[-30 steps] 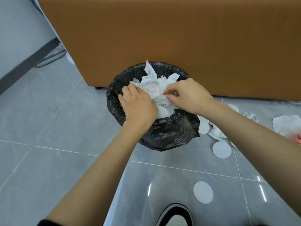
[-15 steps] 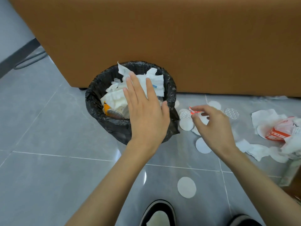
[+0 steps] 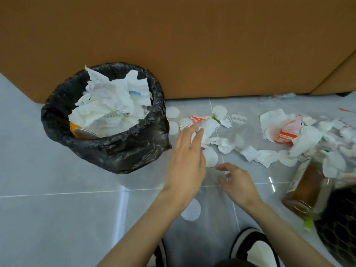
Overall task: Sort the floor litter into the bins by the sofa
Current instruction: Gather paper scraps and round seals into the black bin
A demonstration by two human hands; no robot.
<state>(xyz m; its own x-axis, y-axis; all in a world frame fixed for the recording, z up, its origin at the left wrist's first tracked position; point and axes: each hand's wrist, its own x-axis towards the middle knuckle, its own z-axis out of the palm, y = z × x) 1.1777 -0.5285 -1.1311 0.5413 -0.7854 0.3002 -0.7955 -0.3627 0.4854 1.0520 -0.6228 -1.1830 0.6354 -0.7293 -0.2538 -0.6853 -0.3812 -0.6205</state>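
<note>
While my left grip (image 3: 185,162) and right grip (image 3: 238,185) hover empty, the bin (image 3: 115,151) brims.
Left fingers (image 3: 184,139) lie straight over crumpled tissue (image 3: 211,126); right fingers (image 3: 221,166) curl loosely, wide.

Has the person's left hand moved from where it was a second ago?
Yes. The left hand was over the black-bagged round bin; it now reaches out to the bin's right, towards the scattered white paper litter.

brown bottle (image 3: 308,187) blurred, shoe (image 3: 256,249) cut off below
</note>
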